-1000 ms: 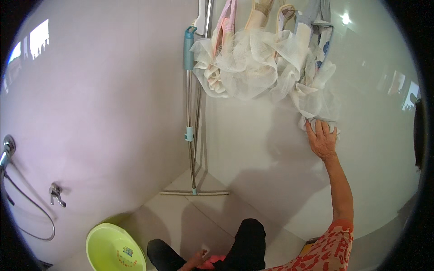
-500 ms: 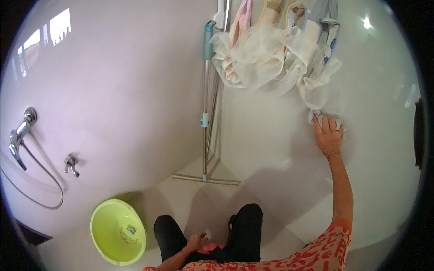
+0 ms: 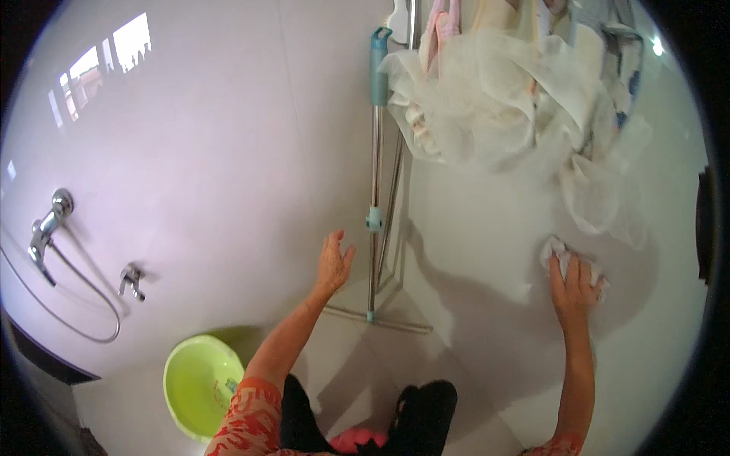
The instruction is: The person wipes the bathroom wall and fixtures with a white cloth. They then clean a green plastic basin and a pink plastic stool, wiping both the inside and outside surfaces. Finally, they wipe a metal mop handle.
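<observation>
With its fingers spread over a crumpled white cloth (image 3: 560, 251), my right hand (image 3: 576, 295) presses it flat against the pale wall (image 3: 487, 228). Above that hand hang sheer white netting (image 3: 502, 106) and several pink, cream and grey fabric straps. My left hand (image 3: 333, 262) is raised in front of the left wall with its fingers stretched out and nothing in it. Just right of it stands a squeegee (image 3: 376, 152) with a metal pole, a teal grip and a wide bar at the floor, leaning in the corner.
A lime-green basin (image 3: 199, 387) sits on the floor at the left, partly behind my left sleeve. On the left wall are a chrome shower mixer (image 3: 47, 228) with a hose and a small tap (image 3: 132, 281). A dark fixture (image 3: 706, 226) is at the right edge.
My left hand has risen from my lap to beside the squeegee pole and opened. Below the netting, my right hand has slid the cloth lower on the wall. The view has shifted slightly.
</observation>
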Available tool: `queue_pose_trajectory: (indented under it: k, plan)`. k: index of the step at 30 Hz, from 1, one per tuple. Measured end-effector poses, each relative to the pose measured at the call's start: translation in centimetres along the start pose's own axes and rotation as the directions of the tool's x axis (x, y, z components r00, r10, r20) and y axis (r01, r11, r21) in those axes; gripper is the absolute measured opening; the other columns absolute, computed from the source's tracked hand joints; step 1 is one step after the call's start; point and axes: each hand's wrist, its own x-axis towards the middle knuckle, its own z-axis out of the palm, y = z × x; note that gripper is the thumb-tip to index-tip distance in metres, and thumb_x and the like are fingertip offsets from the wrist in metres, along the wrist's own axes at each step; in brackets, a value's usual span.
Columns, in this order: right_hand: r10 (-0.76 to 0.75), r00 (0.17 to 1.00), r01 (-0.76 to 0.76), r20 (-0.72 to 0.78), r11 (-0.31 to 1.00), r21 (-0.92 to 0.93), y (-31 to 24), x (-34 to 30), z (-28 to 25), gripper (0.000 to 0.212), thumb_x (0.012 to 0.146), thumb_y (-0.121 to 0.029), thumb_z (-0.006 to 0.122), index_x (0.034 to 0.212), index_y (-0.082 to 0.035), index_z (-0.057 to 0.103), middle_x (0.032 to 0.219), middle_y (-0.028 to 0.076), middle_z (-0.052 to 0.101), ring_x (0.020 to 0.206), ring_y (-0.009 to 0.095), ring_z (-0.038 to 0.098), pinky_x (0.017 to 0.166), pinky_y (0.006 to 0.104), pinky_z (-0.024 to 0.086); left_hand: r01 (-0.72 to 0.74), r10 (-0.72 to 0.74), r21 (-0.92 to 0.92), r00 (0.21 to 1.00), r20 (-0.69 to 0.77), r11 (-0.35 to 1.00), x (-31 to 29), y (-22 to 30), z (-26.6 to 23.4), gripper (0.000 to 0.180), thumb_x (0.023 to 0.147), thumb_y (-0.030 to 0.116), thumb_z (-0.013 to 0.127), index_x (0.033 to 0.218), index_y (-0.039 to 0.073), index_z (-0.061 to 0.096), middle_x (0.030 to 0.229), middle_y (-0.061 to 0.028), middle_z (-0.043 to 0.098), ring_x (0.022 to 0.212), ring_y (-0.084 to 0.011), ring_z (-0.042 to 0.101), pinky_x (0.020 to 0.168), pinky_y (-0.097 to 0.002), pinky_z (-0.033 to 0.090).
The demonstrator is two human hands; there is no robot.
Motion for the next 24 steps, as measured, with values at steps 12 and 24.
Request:
queue_pose_trajectory:
  k: [12,24]
  plan:
    - [0.009,0.994,-0.015,-0.111,0.999,-0.050,-0.5,-1.8,2.3,0.025,0.076,-0.010,0.063,0.101,-0.016,0.066,0.114,0.014,0.053,0.102,0.031,0.049,0.084,0.0548,0.038,-0.053,0.068,-0.362,0.997,0.028,0.931,13.3,3.7,4.3,0.033,0.090,0.018,0.059,0.111,-0.001,0.043,0.083,-0.0072,0.051,0.076,-0.0160,0.051,0.069,-0.0344,0.047]
    - [0.549,0.784,-0.419,0.289,0.125,0.899,-10.4,5.0,-5.0,0.038,0.082,-0.004,0.057,0.119,-0.001,0.053,0.109,0.014,0.053,0.099,0.027,0.053,0.090,0.0362,0.041,-0.186,-0.029,-0.691,0.957,-0.287,0.699,1.5,17.0,-11.6,0.032,0.095,0.015,0.046,0.122,0.004,0.035,0.096,-0.0084,0.051,0.074,-0.0141,0.052,0.066,-0.0306,0.046]
